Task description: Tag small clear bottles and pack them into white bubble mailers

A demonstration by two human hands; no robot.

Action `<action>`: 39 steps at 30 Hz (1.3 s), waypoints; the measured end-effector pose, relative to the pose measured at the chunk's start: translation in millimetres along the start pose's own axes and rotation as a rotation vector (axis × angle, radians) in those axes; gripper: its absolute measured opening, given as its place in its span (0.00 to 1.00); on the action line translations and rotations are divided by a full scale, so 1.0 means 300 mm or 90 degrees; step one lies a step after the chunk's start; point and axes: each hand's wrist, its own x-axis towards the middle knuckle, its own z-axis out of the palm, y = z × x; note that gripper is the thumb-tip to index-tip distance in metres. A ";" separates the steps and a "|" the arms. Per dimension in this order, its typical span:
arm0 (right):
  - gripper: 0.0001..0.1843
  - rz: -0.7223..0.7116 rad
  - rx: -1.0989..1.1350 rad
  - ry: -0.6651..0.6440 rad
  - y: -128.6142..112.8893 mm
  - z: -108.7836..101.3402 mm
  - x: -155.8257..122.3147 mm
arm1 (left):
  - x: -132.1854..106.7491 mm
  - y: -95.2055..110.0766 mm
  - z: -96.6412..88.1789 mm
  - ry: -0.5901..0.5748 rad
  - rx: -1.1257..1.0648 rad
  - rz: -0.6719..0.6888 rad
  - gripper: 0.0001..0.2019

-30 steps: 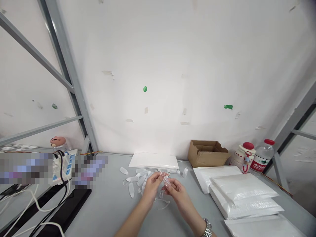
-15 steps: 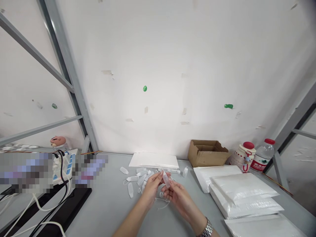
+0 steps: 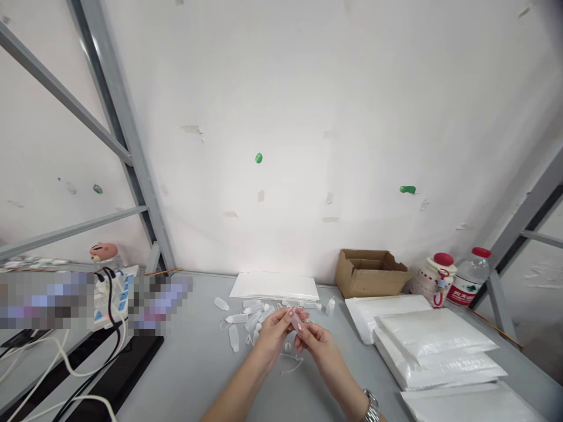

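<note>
Between my two hands, over the middle of the grey table, is a small translucent plastic bottle. My left hand pinches its upper end with the fingertips. Gripping the lower end are the thumb and fingers of my right hand, which has a metal watch on its wrist. Several similar squeeze bottles lie in a loose pile just left of and behind my hands. One small bottle stands upright to the right. A thin clear strap or tube lies below my hands.
White sheets lie against the wall. At right are an open cardboard box, stacked white padded packages, a red-lidded jar and a water bottle. A power strip with cables and a long black object occupy the left.
The bottle has shifted slightly within my fingers. My right hand's fingers have drawn in closer around its lower end; the things on the table stay in place.
</note>
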 end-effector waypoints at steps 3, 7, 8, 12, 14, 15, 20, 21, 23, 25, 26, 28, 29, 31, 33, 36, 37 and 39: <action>0.19 0.007 0.020 0.002 0.002 -0.001 0.000 | -0.001 0.001 -0.003 -0.004 -0.017 -0.001 0.19; 0.19 0.010 0.059 -0.004 0.002 0.003 0.002 | -0.001 0.002 -0.006 -0.024 -0.041 -0.016 0.20; 0.19 0.009 0.073 -0.009 -0.001 0.005 0.001 | 0.000 0.000 -0.006 -0.031 -0.036 -0.022 0.22; 0.19 -0.008 0.120 -0.018 -0.020 0.006 -0.005 | 0.007 -0.023 -0.003 0.010 0.046 0.025 0.25; 0.18 -0.018 0.117 -0.004 -0.026 0.000 -0.005 | 0.008 -0.036 -0.002 0.089 0.123 0.113 0.22; 0.18 -0.022 0.106 0.006 -0.026 -0.004 -0.004 | 0.007 -0.041 -0.001 0.126 0.172 0.159 0.19; 0.17 -0.049 0.027 0.040 -0.017 -0.016 0.001 | -0.007 -0.043 0.001 0.185 0.346 0.269 0.12; 0.17 -0.051 0.019 0.040 -0.016 -0.016 0.000 | -0.010 -0.041 0.001 0.187 0.352 0.273 0.11; 0.18 -0.053 0.009 0.039 -0.016 -0.013 0.000 | -0.012 -0.038 0.002 0.190 0.351 0.275 0.11; 0.18 -0.053 0.004 0.037 -0.017 -0.011 0.000 | -0.014 -0.035 0.002 0.191 0.347 0.272 0.11; 0.18 -0.052 0.002 0.036 -0.018 -0.010 0.000 | -0.014 -0.034 0.003 0.191 0.347 0.271 0.10; 0.18 -0.052 -0.002 0.037 -0.018 -0.009 0.001 | -0.015 -0.032 0.003 0.190 0.353 0.271 0.09; 0.18 -0.053 -0.005 0.039 -0.018 -0.009 0.002 | -0.015 -0.032 0.004 0.191 0.355 0.271 0.09; 0.18 -0.055 -0.013 0.043 -0.016 -0.009 0.001 | -0.015 -0.032 0.005 0.195 0.351 0.271 0.09; 0.18 -0.057 -0.021 0.047 -0.014 -0.010 0.000 | -0.013 -0.034 0.006 0.197 0.343 0.268 0.10; 0.18 -0.052 -0.027 0.051 -0.014 -0.010 -0.001 | -0.010 -0.037 0.006 0.200 0.343 0.266 0.10; 0.19 -0.049 -0.027 0.052 -0.015 -0.009 -0.002 | -0.010 -0.037 0.006 0.202 0.342 0.268 0.10; 0.19 -0.043 -0.026 0.053 -0.018 -0.007 -0.003 | -0.010 -0.036 0.006 0.206 0.341 0.272 0.11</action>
